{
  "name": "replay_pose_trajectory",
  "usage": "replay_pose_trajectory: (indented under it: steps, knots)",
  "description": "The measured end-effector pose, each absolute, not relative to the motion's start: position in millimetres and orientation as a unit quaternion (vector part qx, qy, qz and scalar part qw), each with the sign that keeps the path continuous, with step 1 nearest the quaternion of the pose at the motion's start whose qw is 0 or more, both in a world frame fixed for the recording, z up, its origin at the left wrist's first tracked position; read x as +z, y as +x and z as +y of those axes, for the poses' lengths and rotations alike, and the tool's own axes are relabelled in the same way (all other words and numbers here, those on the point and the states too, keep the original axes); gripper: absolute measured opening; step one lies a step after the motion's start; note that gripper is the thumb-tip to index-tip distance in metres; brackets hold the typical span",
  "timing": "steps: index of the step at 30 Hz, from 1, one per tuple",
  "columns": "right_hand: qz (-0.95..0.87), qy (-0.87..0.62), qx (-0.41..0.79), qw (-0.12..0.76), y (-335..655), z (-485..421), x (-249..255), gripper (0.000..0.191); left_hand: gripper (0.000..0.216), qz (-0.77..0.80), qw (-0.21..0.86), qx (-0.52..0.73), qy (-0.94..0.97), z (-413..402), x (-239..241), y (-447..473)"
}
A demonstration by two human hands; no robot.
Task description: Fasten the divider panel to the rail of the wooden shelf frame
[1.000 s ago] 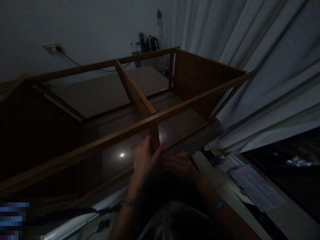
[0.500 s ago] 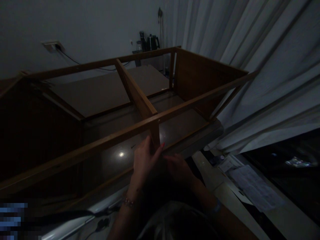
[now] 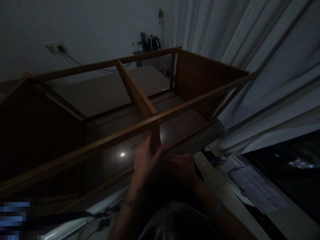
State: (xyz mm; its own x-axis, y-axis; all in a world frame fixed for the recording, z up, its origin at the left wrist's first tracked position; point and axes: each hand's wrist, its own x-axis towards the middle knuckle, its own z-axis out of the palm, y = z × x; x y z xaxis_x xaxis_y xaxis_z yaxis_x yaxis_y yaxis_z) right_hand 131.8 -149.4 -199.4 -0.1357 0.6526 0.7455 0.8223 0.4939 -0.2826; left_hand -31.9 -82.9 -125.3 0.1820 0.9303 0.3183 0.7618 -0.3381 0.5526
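A wooden furniture frame [image 3: 117, 135] with open top rails stands before me in dim light. My left hand [image 3: 145, 158] is closed around the short upright post [image 3: 155, 133] at the middle of its near side, thumb on the right of the wood. Just to the right and a little lower, my right hand [image 3: 183, 166] has its fingers curled in, close to the lower near edge. Deep shadow covers the fingertips, so what they hold cannot be made out. A crosspiece [image 3: 137, 91] runs from the post's top to the far rail.
White curtains [image 3: 225, 40] hang along the right. Papers [image 3: 257, 188] lie on the floor at lower right. By the back wall stand a dark kettle [image 3: 153, 43] and a wall socket [image 3: 56, 48] with a cord. Dark cables [image 3: 100, 225] lie at lower left.
My right hand has shifted slightly right, and its fingers look more curled, with the back of the hand turned up. My left hand keeps its grip on the post.
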Motion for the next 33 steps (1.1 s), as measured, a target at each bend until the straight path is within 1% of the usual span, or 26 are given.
replay_pose_trajectory:
  steps: [4, 9, 12, 14, 16, 19, 22, 25, 28, 33]
  knots:
    - [-0.744, -0.491, -0.162, 0.423, 137, -150, -196, 0.017, 0.039, 0.557, 0.142, 0.314, 0.756, -83, -125, -32]
    - [-0.749, -0.492, -0.164, 0.413, 133, -151, -188, 0.024, 0.039, 0.559, 0.143, 0.311, 0.755, -84, -125, -32]
    - [-0.747, -0.523, -0.148, 0.383, 128, -153, -185, 0.03, 0.039, 0.561, 0.135, 0.306, 0.757, -84, -125, -32]
    - [-0.746, -0.547, -0.12, 0.361, 123, -155, -185, 0.031, 0.039, 0.563, 0.128, 0.304, 0.757, -84, -125, -32]
    - [-0.742, -0.562, -0.08, 0.357, 118, -156, -186, 0.032, 0.039, 0.564, 0.127, 0.304, 0.757, -84, -124, -32]
    - [-0.717, -0.582, 0.01, 0.385, 107, -158, -188, 0.033, 0.038, 0.562, 0.134, 0.31, 0.755, -84, -124, -32]
    - [-0.678, -0.597, 0.096, 0.417, 96, -160, -188, 0.037, 0.038, 0.563, 0.145, 0.31, 0.753, -84, -124, -32]
    - [-0.668, -0.601, 0.131, 0.42, 91, -161, -187, 0.041, 0.037, 0.563, 0.149, 0.311, 0.751, -84, -124, -32]
    - [-0.673, -0.604, 0.118, 0.409, 95, -160, -187, 0.038, 0.039, 0.559, 0.146, 0.318, 0.751, -84, -124, -32]
    - [-0.696, -0.598, 0.015, 0.396, 108, -159, -188, 0.028, 0.038, 0.562, 0.14, 0.31, 0.754, -85, -123, -32]
